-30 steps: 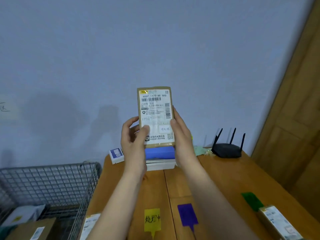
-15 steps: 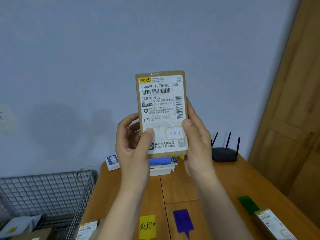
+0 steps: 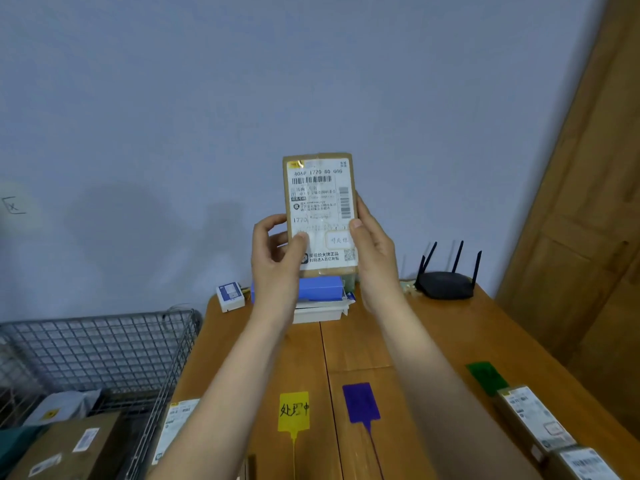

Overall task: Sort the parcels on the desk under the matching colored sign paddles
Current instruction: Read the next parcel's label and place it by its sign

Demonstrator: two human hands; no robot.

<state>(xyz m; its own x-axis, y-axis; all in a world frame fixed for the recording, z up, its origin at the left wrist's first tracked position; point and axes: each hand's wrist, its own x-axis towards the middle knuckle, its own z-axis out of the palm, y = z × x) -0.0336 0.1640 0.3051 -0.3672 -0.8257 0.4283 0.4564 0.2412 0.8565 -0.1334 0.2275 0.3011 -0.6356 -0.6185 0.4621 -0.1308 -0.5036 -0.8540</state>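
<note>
A small brown parcel (image 3: 320,209) with a white shipping label is held upright in front of the wall, label facing me. My left hand (image 3: 275,261) grips its lower left edge and my right hand (image 3: 372,251) grips its right side. On the wooden desk (image 3: 363,341) below lie a yellow sign paddle (image 3: 293,410) with handwriting, a purple paddle (image 3: 361,402) and a green paddle (image 3: 486,377). Two labelled parcels (image 3: 535,420) lie by the green paddle, and another parcel (image 3: 175,424) lies at the desk's left edge, partly hidden by my arm.
A wire mesh basket (image 3: 97,355) left of the desk holds several parcels. At the desk's back stand a blue box on a white one (image 3: 320,296), a small white box (image 3: 229,296) and a black router (image 3: 446,282). A wooden door (image 3: 588,202) is at right.
The parcel and both hands moved a little away from my face and down after being raised closer half a second ago; the grip is unchanged.
</note>
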